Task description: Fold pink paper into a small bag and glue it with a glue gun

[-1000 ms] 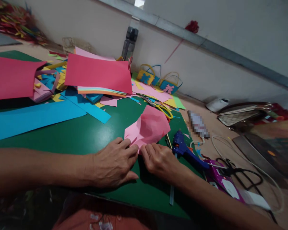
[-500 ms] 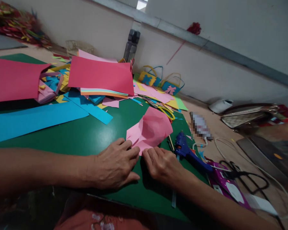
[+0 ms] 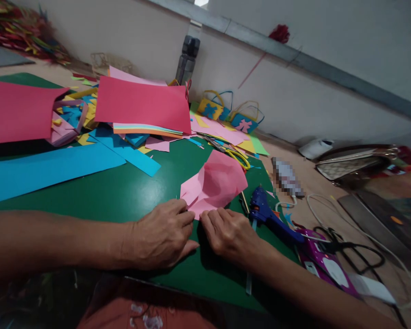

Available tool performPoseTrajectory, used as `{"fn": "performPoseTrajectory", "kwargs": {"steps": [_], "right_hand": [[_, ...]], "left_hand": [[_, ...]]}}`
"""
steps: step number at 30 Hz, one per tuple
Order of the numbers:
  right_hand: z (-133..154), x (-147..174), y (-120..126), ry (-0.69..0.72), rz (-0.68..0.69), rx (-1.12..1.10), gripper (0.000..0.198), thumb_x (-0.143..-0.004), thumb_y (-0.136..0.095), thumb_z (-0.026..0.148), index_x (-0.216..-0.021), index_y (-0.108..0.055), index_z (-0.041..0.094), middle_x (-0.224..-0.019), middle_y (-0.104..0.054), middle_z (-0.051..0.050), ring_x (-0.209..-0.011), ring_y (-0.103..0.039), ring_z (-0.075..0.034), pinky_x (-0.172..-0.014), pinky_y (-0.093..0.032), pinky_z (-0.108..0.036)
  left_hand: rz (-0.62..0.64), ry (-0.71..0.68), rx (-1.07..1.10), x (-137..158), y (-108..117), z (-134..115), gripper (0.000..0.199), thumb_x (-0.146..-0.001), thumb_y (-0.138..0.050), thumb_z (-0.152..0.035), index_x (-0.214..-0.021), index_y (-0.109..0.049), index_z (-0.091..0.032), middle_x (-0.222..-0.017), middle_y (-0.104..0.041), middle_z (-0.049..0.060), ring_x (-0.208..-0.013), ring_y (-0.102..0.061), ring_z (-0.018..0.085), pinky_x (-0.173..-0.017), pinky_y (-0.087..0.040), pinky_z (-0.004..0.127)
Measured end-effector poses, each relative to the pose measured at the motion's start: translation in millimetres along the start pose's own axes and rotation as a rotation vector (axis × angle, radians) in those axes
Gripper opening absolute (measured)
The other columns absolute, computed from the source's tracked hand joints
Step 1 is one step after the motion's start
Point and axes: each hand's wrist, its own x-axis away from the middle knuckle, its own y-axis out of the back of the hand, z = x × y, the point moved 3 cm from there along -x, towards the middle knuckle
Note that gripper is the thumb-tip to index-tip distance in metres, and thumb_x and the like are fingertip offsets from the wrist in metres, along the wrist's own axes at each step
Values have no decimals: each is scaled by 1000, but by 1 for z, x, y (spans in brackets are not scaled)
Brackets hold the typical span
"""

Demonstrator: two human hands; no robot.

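Note:
A piece of pink paper [image 3: 219, 180], creased and partly folded into a hollow shape, rests on the green board [image 3: 150, 192]. My left hand [image 3: 164, 234] has its fingers curled over the paper's near left edge, with the thumb pointing off to the right. Close beside it, my right hand [image 3: 228, 230] is closed at the near edge, fingertips pressed on the paper. The fingers' undersides are hidden. Just right of my right hand lies a blue glue gun [image 3: 262, 208] with a clear glue stick [image 3: 249, 278] sticking out of its back.
Yellow-handled scissors [image 3: 238, 159] lie behind the pink paper. Blue strips [image 3: 55, 171] and red sheets [image 3: 142, 105] cover the left and back. Small paper bags [image 3: 210, 109] stand by the wall. A purple power strip [image 3: 324, 262] with cables sits at right, near a handbag [image 3: 356, 162].
My left hand's fingers have drawn in more tightly at the paper's edge and shifted slightly left. My right hand stays nearly in place, and the paper has barely moved.

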Motion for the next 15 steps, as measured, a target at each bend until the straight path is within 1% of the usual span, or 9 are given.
{"fn": "performPoseTrajectory", "kwargs": {"steps": [3, 5, 8, 10, 15], "right_hand": [[4, -2, 2, 12, 8, -19, 19, -81, -35, 7, -72, -49, 15, -58, -52, -3, -49, -46, -16, -46, -24, -30], [5, -2, 3, 16, 4, -36, 19, -82, -36, 7, -72, -49, 15, -58, -52, -3, -49, -46, -17, -46, -25, -30], [3, 4, 2, 5, 3, -33, 17, -81, -38, 6, -72, -49, 15, -58, -52, -3, -50, -47, -17, -46, -25, -30], [0, 11, 0, -18, 15, -20, 17, -79, -40, 5, -71, -50, 16, -58, -52, -3, -50, -46, -17, -46, -25, -30], [-2, 22, 0, -67, 22, -41, 18, -79, -40, 4, -70, -50, 16, -57, -50, -3, -49, -45, -17, -46, -24, -30]], "left_hand": [[-26, -19, -18, 0, 1, -1, 28, -87, -48, -29, -70, -61, -11, -69, -60, 7, -70, -48, 20, -66, -37, 36], [-18, -26, -15, -1, 1, -1, 26, -87, -47, -29, -73, -60, -12, -71, -60, 7, -70, -48, 19, -66, -37, 35], [29, -1, -2, -1, 2, -1, 23, -86, -48, -34, -87, -57, -12, -79, -59, 7, -74, -46, 20, -67, -36, 35], [65, 24, -9, -2, 2, 0, 27, -85, -49, -38, -94, -55, -13, -85, -57, 7, -79, -45, 22, -68, -36, 36], [109, 24, -42, -3, 2, 1, 32, -84, -49, -44, -93, -57, -14, -86, -54, 6, -83, -44, 23, -67, -33, 36]]}}
